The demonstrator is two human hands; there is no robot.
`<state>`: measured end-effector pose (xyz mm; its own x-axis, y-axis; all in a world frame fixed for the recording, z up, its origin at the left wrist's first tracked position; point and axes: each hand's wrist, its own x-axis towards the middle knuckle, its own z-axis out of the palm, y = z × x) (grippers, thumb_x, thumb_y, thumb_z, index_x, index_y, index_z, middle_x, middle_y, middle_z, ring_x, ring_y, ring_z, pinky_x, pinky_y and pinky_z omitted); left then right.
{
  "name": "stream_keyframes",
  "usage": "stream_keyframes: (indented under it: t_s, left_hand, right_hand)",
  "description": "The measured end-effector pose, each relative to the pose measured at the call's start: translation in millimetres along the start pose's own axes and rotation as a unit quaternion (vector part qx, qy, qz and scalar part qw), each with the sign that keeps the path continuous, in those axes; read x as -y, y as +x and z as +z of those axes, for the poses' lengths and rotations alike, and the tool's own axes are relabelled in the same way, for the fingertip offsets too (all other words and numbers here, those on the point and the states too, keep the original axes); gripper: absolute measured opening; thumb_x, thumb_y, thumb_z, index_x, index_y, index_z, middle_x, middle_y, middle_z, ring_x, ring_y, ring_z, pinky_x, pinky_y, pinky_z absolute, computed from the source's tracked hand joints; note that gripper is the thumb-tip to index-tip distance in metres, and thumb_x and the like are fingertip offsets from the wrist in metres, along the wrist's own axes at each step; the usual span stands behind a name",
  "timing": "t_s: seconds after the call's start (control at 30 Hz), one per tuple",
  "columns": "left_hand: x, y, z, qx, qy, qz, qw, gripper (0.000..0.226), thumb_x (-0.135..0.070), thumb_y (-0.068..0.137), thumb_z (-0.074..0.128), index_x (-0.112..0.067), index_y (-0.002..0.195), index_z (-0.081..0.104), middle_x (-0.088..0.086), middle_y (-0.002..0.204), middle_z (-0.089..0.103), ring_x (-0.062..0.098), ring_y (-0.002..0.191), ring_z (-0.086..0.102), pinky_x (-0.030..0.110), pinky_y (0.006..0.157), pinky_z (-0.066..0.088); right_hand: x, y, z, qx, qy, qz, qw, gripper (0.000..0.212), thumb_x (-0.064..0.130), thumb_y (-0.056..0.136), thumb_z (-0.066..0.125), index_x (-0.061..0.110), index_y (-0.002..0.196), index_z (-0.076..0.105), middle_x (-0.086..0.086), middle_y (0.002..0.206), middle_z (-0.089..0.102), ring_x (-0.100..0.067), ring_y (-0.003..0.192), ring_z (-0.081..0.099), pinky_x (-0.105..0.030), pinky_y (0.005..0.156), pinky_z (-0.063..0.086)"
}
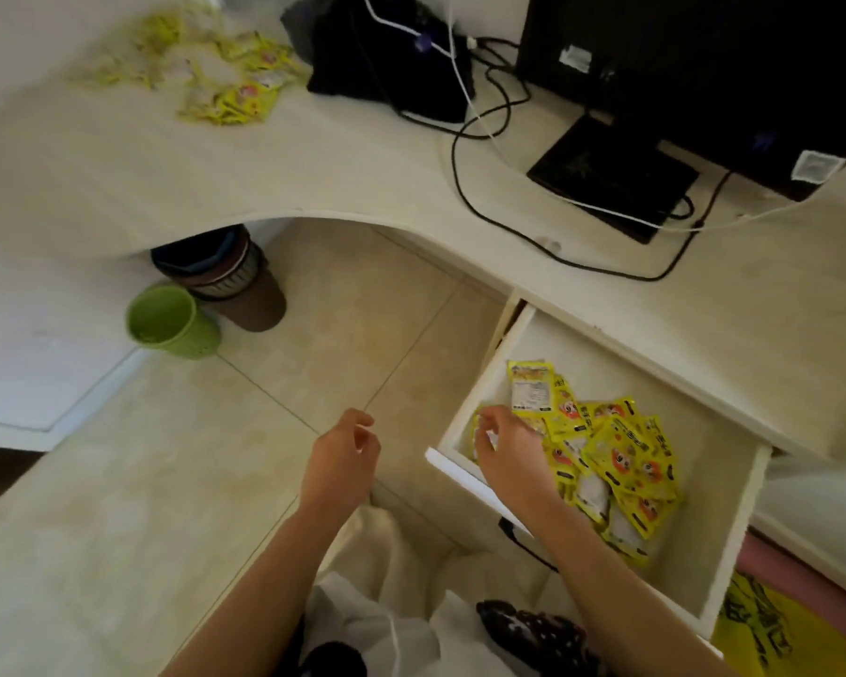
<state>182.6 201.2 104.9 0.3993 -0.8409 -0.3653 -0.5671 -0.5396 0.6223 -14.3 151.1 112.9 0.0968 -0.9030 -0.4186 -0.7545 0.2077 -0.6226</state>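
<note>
The right hand pinched one sachet at its edge; probably light, limp, slippery. The left hand, beside it, hung relaxed, empty.

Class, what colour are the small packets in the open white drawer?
The small packets are yellow with white and red print; the head view shows it.

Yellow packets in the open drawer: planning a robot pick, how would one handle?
Probably light and floppy: the yellow packets are thin, flat pouches lying heaped askew. Their glossy film looks slippery, so pushing likely slides several across the drawer.
</note>
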Motion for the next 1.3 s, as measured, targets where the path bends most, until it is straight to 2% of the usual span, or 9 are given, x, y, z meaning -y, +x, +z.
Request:
stream_keyframes:
  t_s: [0.2,0.37,0.47,0.53,0.7,0.83,1.0,1.13,1.3]
  left_hand:
    - [29.1,47.6,-58.8,-0.036,0.007,-0.014,0.999,0.02,-0.018,0.093,0.052,-0.019,0.112,0.058,0.0,0.093,0.066,0.018,0.08,0.061,0.03,0.073,0.05]
    - [53.7,100.5,-107.4,-0.07,0.087,0.012,0.994,0.021,-0.02,0.093,0.049,-0.021,0.114,0.056,-0.004,0.09,0.065,0.012,0.076,0.057,0.025,0.062,0.042]
    - [65.7,139.7,-142.4,-0.079,0.115,0.014,0.99,0.022,-0.022,0.093,0.048,-0.021,0.114,0.055,-0.003,0.092,0.066,0.013,0.08,0.057,0.027,0.064,0.044]
    - [68.8,168.7,-164.2,-0.084,0.123,0.012,0.989,0.022,-0.023,0.093,0.047,-0.023,0.114,0.054,-0.003,0.094,0.066,0.016,0.085,0.059,0.031,0.068,0.048]
    - [63.3,235.4,-208.0,-0.09,0.12,0.019,0.988,0.023,-0.022,0.093,0.047,-0.02,0.114,0.055,-0.001,0.099,0.066,0.02,0.092,0.06,0.032,0.072,0.048]
    - [53.9,287.1,-229.0,-0.089,0.125,0.026,0.988,0.023,-0.023,0.093,0.048,-0.018,0.115,0.055,0.002,0.099,0.067,0.023,0.088,0.06,0.032,0.068,0.045]
    - [41.6,353.0,-244.3,-0.081,0.117,0.016,0.99,0.021,-0.023,0.093,0.048,-0.018,0.112,0.056,0.001,0.101,0.066,0.018,0.086,0.056,0.031,0.068,0.045]
    - [25.4,405.9,-253.1,-0.079,0.115,-0.016,0.99,0.021,-0.025,0.093,0.047,-0.021,0.112,0.056,-0.002,0.103,0.066,0.02,0.095,0.059,0.038,0.08,0.052]
    - [1.6,471.7,-266.7,-0.076,0.106,-0.053,0.99,0.022,-0.024,0.093,0.047,-0.02,0.112,0.057,0.0,0.107,0.065,0.022,0.098,0.059,0.037,0.078,0.051]
  right_hand:
    - [73.3,39.9,40.8,0.015,-0.04,-0.046,0.998,0.02,0.012,0.091,0.05,0.008,0.108,0.06,-0.012,0.105,0.066,-0.032,0.1,0.062,-0.042,0.085,0.05]
    - [135.4,83.9,63.7,0.037,-0.06,-0.07,0.995,0.026,0.017,0.095,0.047,0.011,0.12,0.053,-0.008,0.113,0.061,-0.023,0.099,0.061,-0.028,0.078,0.046]
    - [177.5,115.4,74.0,0.044,-0.064,-0.076,0.994,0.032,0.019,0.097,0.045,0.011,0.127,0.05,-0.008,0.12,0.06,-0.02,0.105,0.06,-0.025,0.08,0.045]
    - [206.0,136.5,77.0,0.045,-0.068,-0.087,0.993,0.033,0.02,0.097,0.045,0.01,0.129,0.05,-0.008,0.121,0.06,-0.021,0.107,0.059,-0.028,0.085,0.047]
    - [262.5,190.1,82.6,0.032,-0.089,-0.11,0.989,0.031,0.02,0.096,0.045,0.01,0.125,0.052,-0.01,0.118,0.061,-0.024,0.106,0.059,-0.036,0.091,0.05]
    - [298.0,237.1,83.4,0.035,-0.095,-0.128,0.987,0.032,0.019,0.096,0.045,0.009,0.126,0.052,-0.009,0.122,0.06,-0.024,0.112,0.057,-0.033,0.093,0.046]
    - [333.1,302.6,80.9,0.043,-0.089,-0.152,0.983,0.032,0.021,0.097,0.046,0.011,0.127,0.051,-0.004,0.124,0.059,-0.018,0.115,0.055,-0.031,0.096,0.046]
    - [363.2,358.8,70.3,0.063,-0.1,-0.167,0.979,0.032,0.023,0.098,0.046,0.013,0.128,0.049,-0.003,0.126,0.058,-0.017,0.115,0.054,-0.031,0.097,0.046]
    - [401.3,429.7,57.1,0.088,-0.127,-0.182,0.971,0.033,0.022,0.098,0.046,0.011,0.129,0.049,-0.006,0.127,0.056,-0.02,0.116,0.053,-0.033,0.098,0.045]
